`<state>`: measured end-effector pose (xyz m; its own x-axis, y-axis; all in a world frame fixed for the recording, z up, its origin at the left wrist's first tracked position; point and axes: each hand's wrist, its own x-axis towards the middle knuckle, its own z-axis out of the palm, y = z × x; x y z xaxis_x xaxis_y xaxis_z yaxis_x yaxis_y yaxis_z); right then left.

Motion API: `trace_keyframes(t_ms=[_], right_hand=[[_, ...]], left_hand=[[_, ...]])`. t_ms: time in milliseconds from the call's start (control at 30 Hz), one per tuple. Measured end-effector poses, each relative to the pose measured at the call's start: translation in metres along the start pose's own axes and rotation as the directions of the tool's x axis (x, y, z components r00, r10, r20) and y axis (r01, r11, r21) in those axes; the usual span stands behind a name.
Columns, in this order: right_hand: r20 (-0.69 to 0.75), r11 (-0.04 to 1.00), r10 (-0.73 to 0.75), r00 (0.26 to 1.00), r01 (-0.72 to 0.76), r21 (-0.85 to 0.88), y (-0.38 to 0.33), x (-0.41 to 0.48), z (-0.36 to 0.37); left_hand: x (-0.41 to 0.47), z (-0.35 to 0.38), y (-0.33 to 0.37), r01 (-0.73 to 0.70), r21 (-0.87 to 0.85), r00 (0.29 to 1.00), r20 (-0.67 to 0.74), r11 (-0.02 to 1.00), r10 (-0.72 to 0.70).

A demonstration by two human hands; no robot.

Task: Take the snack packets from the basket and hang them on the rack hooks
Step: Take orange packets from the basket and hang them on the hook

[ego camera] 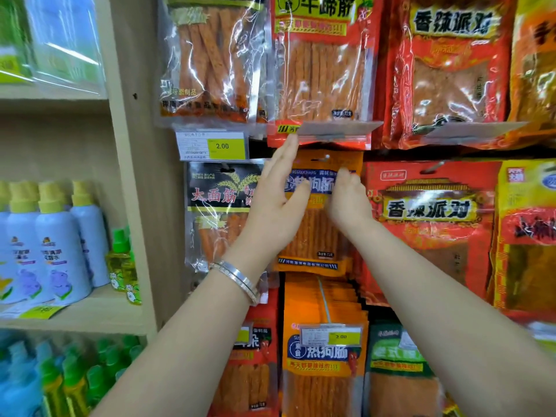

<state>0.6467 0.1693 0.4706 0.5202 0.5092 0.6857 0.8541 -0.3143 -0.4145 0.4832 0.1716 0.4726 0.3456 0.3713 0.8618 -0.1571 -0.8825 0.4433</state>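
An orange snack packet (319, 233) with a blue label hangs on a rack hook (324, 159) in the middle row. My left hand (275, 203) lies flat against its left side, fingers straight and pointing up to the red packet (322, 70) above. My right hand (349, 200) is at the packet's right upper part, fingers bent toward it; whether they pinch it is unclear. The basket is out of view.
A black packet (216, 212) hangs left, red packets (430, 230) right. A thick stack of orange packets (325, 356) with a price tag (331, 335) hangs below. A wooden shelf post (132, 176) and spray bottles (57, 245) stand at left.
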Motion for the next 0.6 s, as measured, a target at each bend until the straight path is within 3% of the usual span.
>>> trace_keyframes(t_ms=[133, 300, 367, 500, 600], right_hand=[[0.159, 0.982, 0.014, 0.987, -0.043, 0.184, 0.001, -0.025, -0.007], [0.08, 0.929, -0.049, 0.996, 0.016, 0.37, 0.01, -0.102, -0.021], [0.119, 0.884, -0.039, 0.992, -0.021, 0.466, 0.014, -0.145, -0.019], [0.36, 0.822, -0.034, 0.932, -0.179, 0.541, 0.036, -0.243, 0.001], [0.537, 0.789, -0.016, 0.844, -0.319, 0.526, 0.054, -0.327, 0.016]], left_hand=[[-0.017, -0.002, -0.003, 0.07, -0.03, 0.995, 0.068, 0.997, -0.068], [-0.085, -0.005, -0.021, 0.185, -0.009, 0.973, 0.143, 0.983, -0.182], [-0.128, -0.009, -0.036, 0.283, 0.021, 0.944, 0.17, 0.959, -0.283], [-0.248, -0.023, -0.059, 0.59, 0.064, 0.775, 0.232, 0.805, -0.587], [-0.353, -0.043, -0.054, 0.811, 0.018, 0.572, 0.189, 0.585, -0.798]])
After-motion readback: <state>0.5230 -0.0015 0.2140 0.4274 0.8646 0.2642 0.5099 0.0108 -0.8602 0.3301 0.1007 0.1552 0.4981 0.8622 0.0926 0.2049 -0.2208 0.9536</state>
